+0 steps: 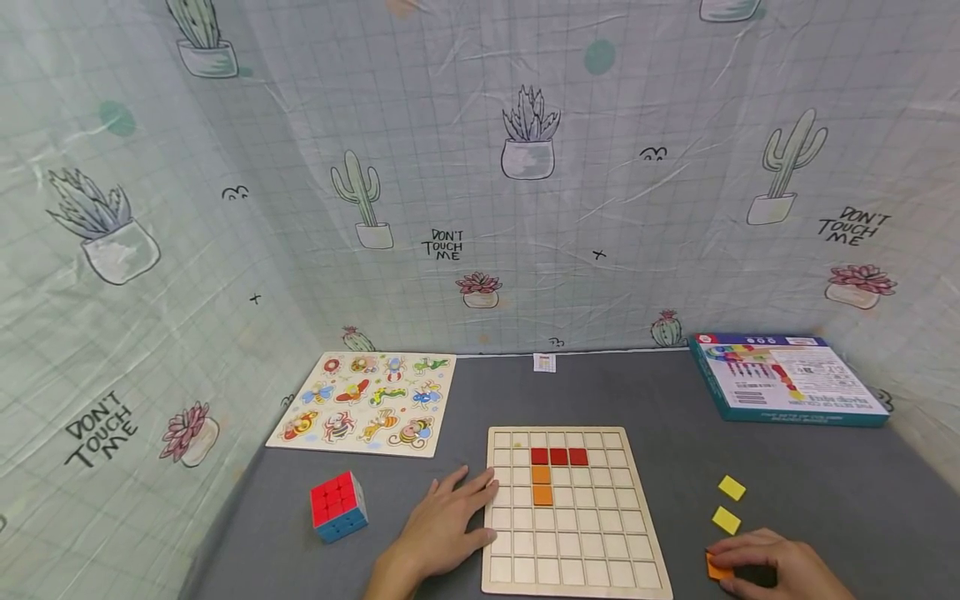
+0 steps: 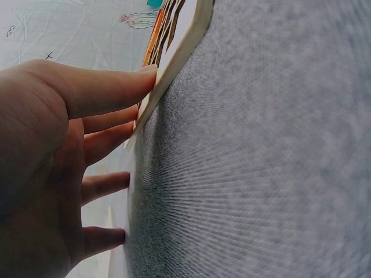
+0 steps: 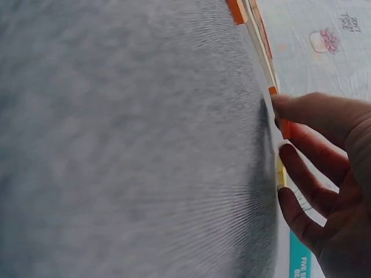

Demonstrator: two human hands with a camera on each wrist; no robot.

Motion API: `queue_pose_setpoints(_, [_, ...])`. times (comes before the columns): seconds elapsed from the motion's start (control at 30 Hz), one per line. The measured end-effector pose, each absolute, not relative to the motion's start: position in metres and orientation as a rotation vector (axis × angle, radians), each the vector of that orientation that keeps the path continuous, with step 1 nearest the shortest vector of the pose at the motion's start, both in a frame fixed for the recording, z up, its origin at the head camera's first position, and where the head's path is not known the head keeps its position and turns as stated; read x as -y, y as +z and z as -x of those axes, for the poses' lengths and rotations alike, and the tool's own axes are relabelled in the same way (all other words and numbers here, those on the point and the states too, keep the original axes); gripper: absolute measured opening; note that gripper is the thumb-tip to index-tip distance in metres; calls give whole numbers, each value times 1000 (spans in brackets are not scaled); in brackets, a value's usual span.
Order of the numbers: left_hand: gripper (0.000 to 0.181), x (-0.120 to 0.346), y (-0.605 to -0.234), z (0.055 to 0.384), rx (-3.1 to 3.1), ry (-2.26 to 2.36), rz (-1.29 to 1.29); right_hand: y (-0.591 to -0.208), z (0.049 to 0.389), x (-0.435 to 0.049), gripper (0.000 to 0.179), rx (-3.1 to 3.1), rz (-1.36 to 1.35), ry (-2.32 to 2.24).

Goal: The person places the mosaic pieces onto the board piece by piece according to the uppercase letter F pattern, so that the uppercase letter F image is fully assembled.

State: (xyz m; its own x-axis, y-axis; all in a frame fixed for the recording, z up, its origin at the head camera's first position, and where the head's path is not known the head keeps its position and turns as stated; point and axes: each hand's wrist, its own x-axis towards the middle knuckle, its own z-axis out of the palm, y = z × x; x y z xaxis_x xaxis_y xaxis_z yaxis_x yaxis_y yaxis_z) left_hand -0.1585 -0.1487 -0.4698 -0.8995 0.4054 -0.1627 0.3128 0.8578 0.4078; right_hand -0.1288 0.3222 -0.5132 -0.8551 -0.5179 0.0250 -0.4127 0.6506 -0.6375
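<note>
A wooden grid board point(image 1: 555, 569) lies flat on the dark cloth. Three red tiles point(image 1: 558, 457) sit in a row in its upper cells, with two orange tiles point(image 1: 542, 485) in a column beneath the leftmost. My left hand point(image 1: 444, 525) rests at the board's left edge, fingers spread; in the left wrist view the thumb point(image 2: 116, 90) touches the board's side. At the lower right, my right hand point(image 1: 776, 567) pinches an orange tile point(image 3: 284, 124) between thumb and fingers, close to the cloth. Two yellow tiles point(image 1: 727, 520) lie just beyond that hand.
A red-and-blue puzzle cube point(image 1: 337, 506) stands left of the left hand. Behind it lies a wooden insect picture board point(image 1: 442, 400). A teal-edged box point(image 1: 802, 383) is at the back right. Another orange tile point(image 3: 236, 11) shows in the right wrist view. Printed fabric point(image 1: 480, 208) hangs behind.
</note>
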Motion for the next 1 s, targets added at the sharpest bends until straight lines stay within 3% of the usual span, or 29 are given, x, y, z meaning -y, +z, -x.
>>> queue_pose_setpoints(0.5, [64, 148, -468, 157, -2799, 561, -562, -485, 134, -284, 26, -3020, 935, -1103])
queue_pose_setpoints(0.83, [65, 149, -467, 157, -2794, 567, -546, -464, 143, -239, 16, -2888, 731, -1265])
queue_pose_setpoints(1.0, [64, 149, -467, 157, -2792, 560, -549, -464, 145, -218, 20, -2719, 665, -1279])
